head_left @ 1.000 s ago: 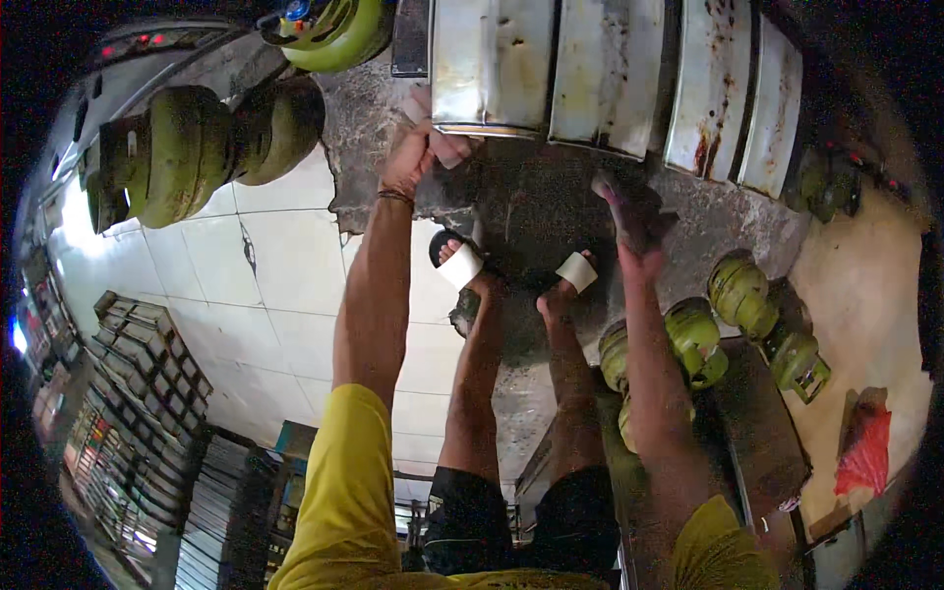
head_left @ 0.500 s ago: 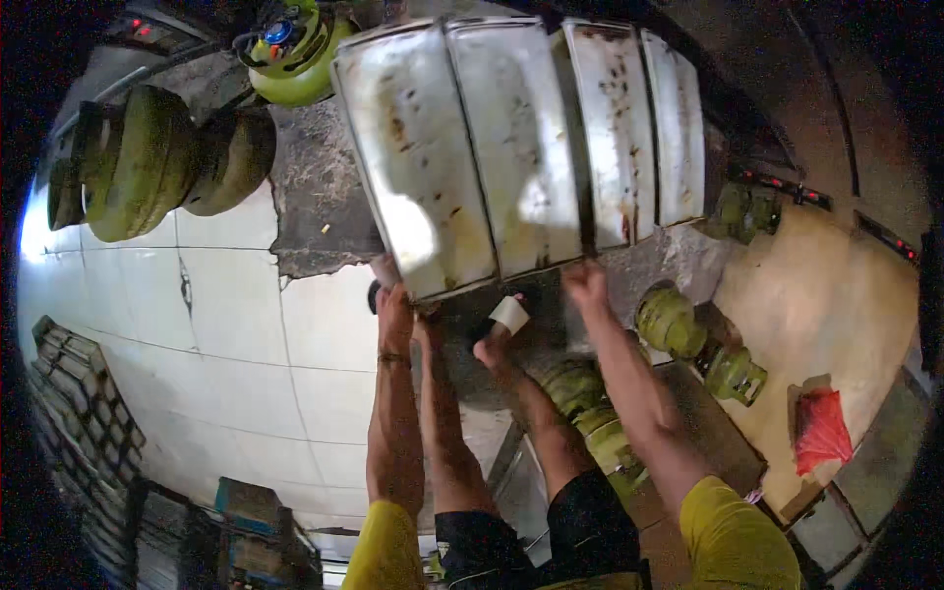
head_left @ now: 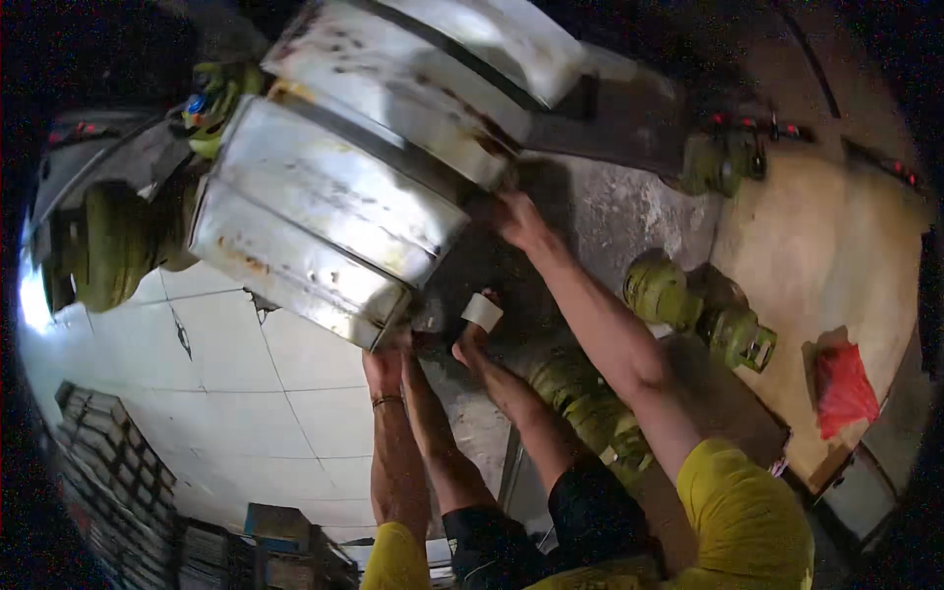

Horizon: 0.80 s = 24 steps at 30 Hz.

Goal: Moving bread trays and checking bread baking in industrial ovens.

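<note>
Two large, boxy metal tins, silvery with rust spots, are tilted in front of me, side by side with a dark gap between them. My left hand (head_left: 388, 346) grips the lower corner of the nearer metal tin (head_left: 324, 211), its fingers partly hidden by it. My right hand (head_left: 521, 218) is closed at the lower corner of the farther metal tin (head_left: 413, 93); its fingertips are in shadow. Both arms are stretched forward. My sandalled foot (head_left: 480, 315) stands below the tins.
Green gas cylinders stand at the left (head_left: 113, 246), the far left (head_left: 221, 103), and the right (head_left: 661, 292). A red plastic bag (head_left: 844, 388) lies on a tan surface (head_left: 787, 256). Dark stacked items (head_left: 113, 452) sit at lower left. White floor tiles (head_left: 246, 364) are cracked near rough concrete (head_left: 629, 211).
The tins have swung left and turned from nearly upright to slanting. My right hand has moved left and farther away with them; my left hand has come slightly nearer.
</note>
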Motion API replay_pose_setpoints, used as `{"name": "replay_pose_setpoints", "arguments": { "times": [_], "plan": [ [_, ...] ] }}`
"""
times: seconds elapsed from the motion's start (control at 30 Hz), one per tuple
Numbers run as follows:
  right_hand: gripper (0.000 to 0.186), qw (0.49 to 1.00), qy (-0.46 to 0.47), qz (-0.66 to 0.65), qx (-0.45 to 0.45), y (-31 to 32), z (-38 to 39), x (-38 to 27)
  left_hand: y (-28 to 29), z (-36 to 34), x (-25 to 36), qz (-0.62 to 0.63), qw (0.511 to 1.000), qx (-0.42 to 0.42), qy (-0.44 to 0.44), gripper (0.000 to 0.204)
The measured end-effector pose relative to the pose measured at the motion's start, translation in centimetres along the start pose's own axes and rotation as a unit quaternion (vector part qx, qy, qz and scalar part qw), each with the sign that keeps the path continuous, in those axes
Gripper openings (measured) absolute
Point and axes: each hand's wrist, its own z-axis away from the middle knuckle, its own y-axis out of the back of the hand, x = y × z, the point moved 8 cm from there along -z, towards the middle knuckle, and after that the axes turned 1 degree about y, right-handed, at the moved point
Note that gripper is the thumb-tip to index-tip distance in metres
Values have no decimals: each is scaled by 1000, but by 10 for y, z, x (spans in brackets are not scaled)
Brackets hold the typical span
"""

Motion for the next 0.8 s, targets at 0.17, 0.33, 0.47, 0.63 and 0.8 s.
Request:
{"name": "replay_pose_setpoints", "arguments": {
  "times": [0.17,0.33,0.47,0.63,0.8],
  "plan": [
    [23,996,65,49,22,-41,-40,-13,-74,-13,-27,-315,943,-97,-51,30],
    [24,993,58,89,45,10,28,-5,-138,-8,-51,-612,762,-191,-93,26],
    [26,988,32,140,65,58,126,-9,-192,8,-62,-693,616,-296,-229,18],
    [28,986,-82,134,48,57,216,52,-153,-4,-14,-512,797,-206,-247,20],
    [37,993,-105,14,61,84,213,124,-66,-56,101,-129,972,-4,-195,33]
  ]
}}
